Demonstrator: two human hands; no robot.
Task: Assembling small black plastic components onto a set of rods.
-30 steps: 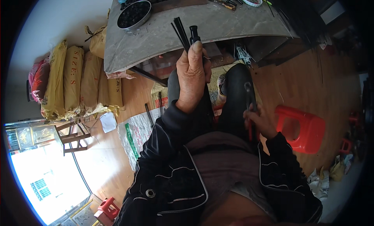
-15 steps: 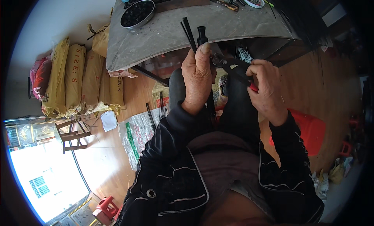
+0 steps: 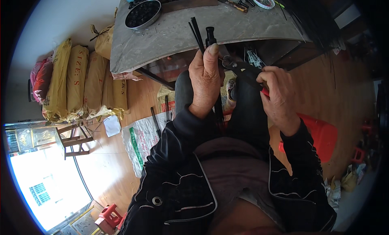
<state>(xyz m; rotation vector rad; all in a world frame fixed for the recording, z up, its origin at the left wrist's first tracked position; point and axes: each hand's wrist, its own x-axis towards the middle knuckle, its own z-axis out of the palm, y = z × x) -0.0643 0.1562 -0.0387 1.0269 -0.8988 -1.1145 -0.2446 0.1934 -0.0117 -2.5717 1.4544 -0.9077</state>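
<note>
My left hand (image 3: 206, 83) is closed, thumb up, around a few thin black rods (image 3: 197, 34) and a thicker black cylindrical piece (image 3: 210, 36) with a flared top. These stick up above the thumb, and dark lengths hang below the fist. My right hand (image 3: 278, 93) grips dark pliers (image 3: 242, 70) with some red on the handle. The pliers' jaws are beside the left hand's fingers; whether they bite on anything is hidden there. Both hands are over my lap, in front of the table's near edge.
On the grey table (image 3: 178, 34) stand a metal bowl (image 3: 156, 19) of small black parts and a white dish (image 3: 263, 6) of small bits. Tan sacks (image 3: 77, 79) line the left wall. A red plastic stool (image 3: 320, 138) is at my right, a wooden stool (image 3: 75, 141) farther left.
My right hand and the pliers' handles have shifted slightly, and less of the red handle shows. The left hand keeps its hold, almost still.
</note>
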